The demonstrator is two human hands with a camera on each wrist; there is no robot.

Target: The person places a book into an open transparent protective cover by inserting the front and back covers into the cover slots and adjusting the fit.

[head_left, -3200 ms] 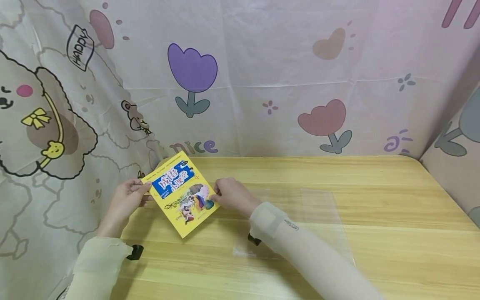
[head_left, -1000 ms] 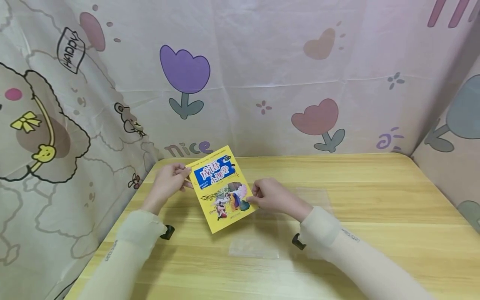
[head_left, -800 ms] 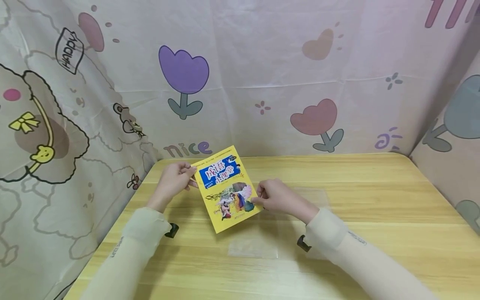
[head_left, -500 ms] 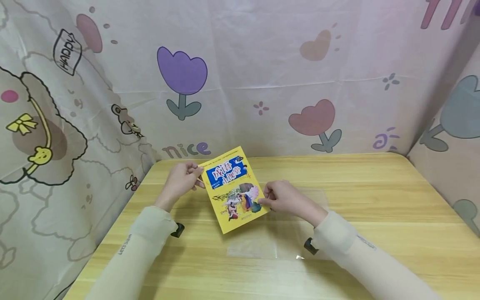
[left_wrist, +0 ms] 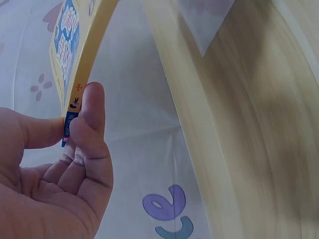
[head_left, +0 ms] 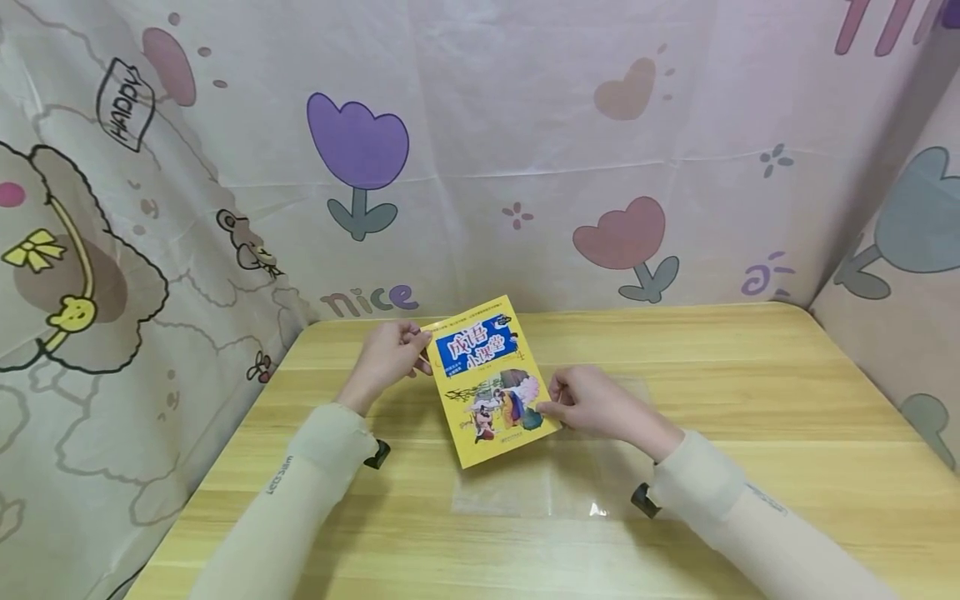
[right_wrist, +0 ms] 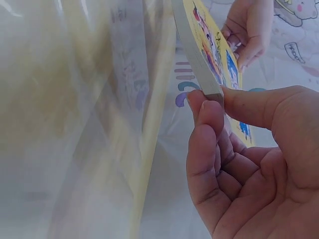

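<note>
A yellow book [head_left: 491,383] with a blue title panel and a picture on its cover is held tilted above the table. My left hand [head_left: 387,360] pinches its upper left edge between thumb and fingers; the left wrist view shows the spine [left_wrist: 82,74] in that pinch. On the opposite side my right hand [head_left: 600,404] pinches the lower right edge, thumb on the cover, and the page edges [right_wrist: 199,59] show in the right wrist view. Under and behind the book a clear plastic sheet or sleeve [head_left: 517,492] lies flat on the table, partly covered by the book and right hand.
The wood-grain table [head_left: 787,392] reaches back to a hanging cloth [head_left: 480,125] printed with flowers. More cloth [head_left: 97,200] hangs close along the left side. Black wrist cameras [head_left: 645,500] sit at the sleeve cuffs.
Both hands have carried the book to the right, from the table's left side to over the left part of the clear plastic. The grip on it stays the same.
</note>
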